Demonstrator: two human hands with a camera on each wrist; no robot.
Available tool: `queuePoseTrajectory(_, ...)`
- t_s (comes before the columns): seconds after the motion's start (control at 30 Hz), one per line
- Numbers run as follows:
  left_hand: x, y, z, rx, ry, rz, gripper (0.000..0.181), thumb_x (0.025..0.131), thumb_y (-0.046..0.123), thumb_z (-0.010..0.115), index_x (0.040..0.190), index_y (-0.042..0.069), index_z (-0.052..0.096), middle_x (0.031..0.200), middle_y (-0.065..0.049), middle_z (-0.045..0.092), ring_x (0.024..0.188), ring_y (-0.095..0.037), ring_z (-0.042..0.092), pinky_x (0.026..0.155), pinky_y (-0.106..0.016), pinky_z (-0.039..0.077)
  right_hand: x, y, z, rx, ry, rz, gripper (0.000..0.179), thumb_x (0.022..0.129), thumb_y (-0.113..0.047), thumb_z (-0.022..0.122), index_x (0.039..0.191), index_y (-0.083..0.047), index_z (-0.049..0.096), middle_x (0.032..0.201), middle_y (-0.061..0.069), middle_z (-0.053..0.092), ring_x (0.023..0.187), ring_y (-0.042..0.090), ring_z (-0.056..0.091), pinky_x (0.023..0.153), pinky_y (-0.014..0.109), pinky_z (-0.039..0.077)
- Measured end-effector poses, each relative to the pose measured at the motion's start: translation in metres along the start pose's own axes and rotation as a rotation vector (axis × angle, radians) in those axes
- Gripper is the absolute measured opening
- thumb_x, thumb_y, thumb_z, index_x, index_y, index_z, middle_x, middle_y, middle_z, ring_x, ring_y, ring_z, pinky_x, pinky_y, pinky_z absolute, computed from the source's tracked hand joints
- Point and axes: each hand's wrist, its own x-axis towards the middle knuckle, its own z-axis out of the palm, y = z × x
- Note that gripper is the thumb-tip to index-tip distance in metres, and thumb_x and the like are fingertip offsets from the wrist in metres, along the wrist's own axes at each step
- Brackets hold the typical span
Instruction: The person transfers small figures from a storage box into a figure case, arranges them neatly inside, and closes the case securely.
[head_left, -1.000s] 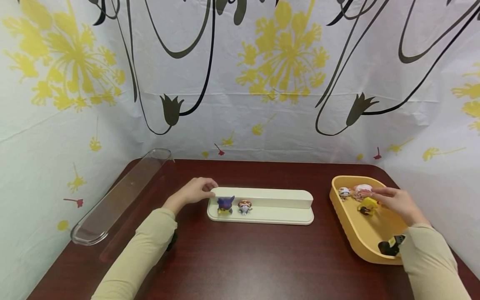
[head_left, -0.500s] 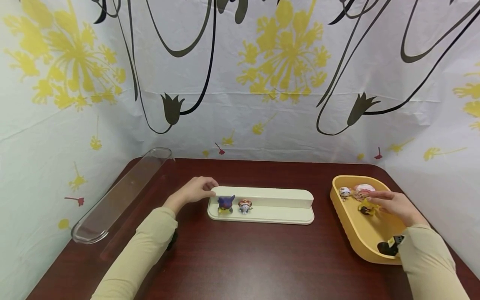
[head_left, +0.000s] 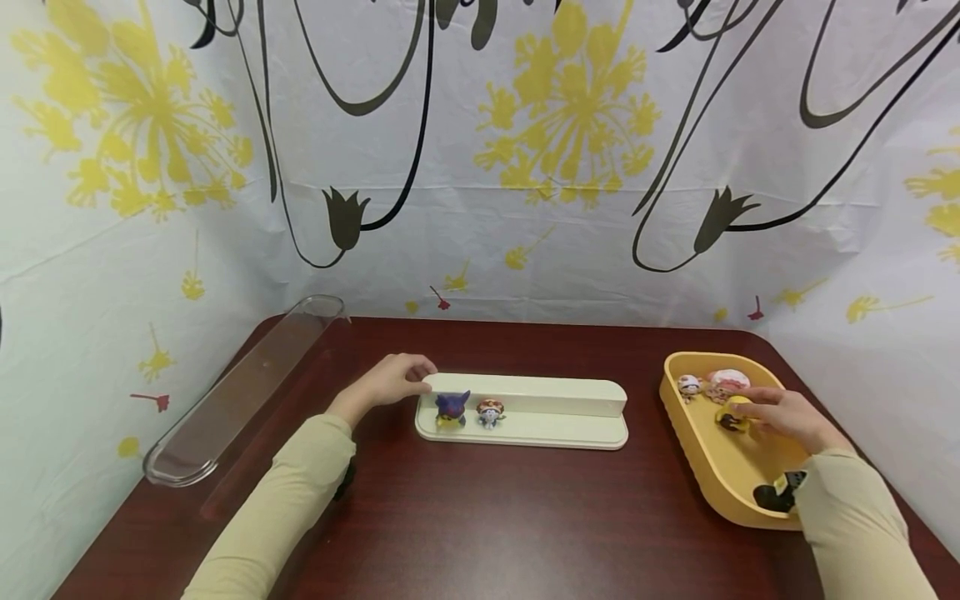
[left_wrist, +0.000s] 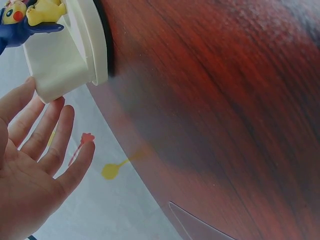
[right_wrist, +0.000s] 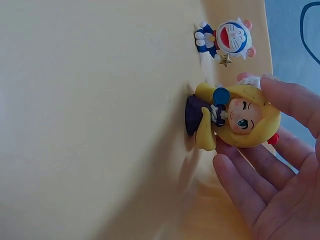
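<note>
My left hand (head_left: 390,380) holds the left end of a cream stepped display stand (head_left: 555,429), thumb and fingertips at its raised back step (left_wrist: 57,65). On the stand's lower level are a purple-and-yellow figurine (head_left: 451,410) and a small figurine with a reddish-brown top (head_left: 490,413). Over the yellow tray (head_left: 701,467), my right hand (head_left: 787,415) pinches a yellow-haired girl figurine (right_wrist: 245,117) by its head, thumb on one side and fingers on the other. Its dark base faces the tray floor; whether it touches cannot be told. A white-and-blue cat figurine (right_wrist: 230,39) stands nearby.
Also in the tray are a pink-and-white figurine (head_left: 727,383) and a black-and-yellow figurine (head_left: 778,492), partly behind the right sleeve. A long clear plastic cover (head_left: 243,392) lies along the left edge of the brown table (head_left: 480,517). Patterned cloth (head_left: 450,208) hangs behind.
My right hand has come down slightly, and its thumb and fingers have closed on the yellow-haired figurine. My left hand and the stand have stayed in place.
</note>
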Motion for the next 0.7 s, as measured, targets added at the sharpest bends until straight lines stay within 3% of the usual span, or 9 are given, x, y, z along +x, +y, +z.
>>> queuePoseTrajectory(0.23,0.0002,0.0,0.0001,0.006,-0.001,0.001,0.023,0.082,0.016,0.064,0.104,0.009,0.061,0.089,0.0,0.059,0.085,-0.016,0.056,0.074,-0.031,0.045,0.0001,-0.0002,0.0007,-0.002,-0.019,0.004,0.063,0.084,-0.028,0.06,0.123,0.015,0.036,0.087,0.0,0.057,0.068,0.015,0.053,0.063,0.032,0.045)
queuePoseTrajectory(0.7,-0.0004,0.0013,-0.0002,0.015,0.004,0.003,0.023,0.082,0.016,0.064,0.104,0.007,0.061,0.088,0.0,0.059,0.085,-0.017,0.056,0.074,-0.032,0.045,-0.0035,-0.0034,0.0016,-0.102,0.018,-0.006,0.064,0.083,-0.031,0.061,0.12,0.016,0.04,0.1,0.013,0.056,0.078,0.018,0.054,0.066,0.03,0.044)
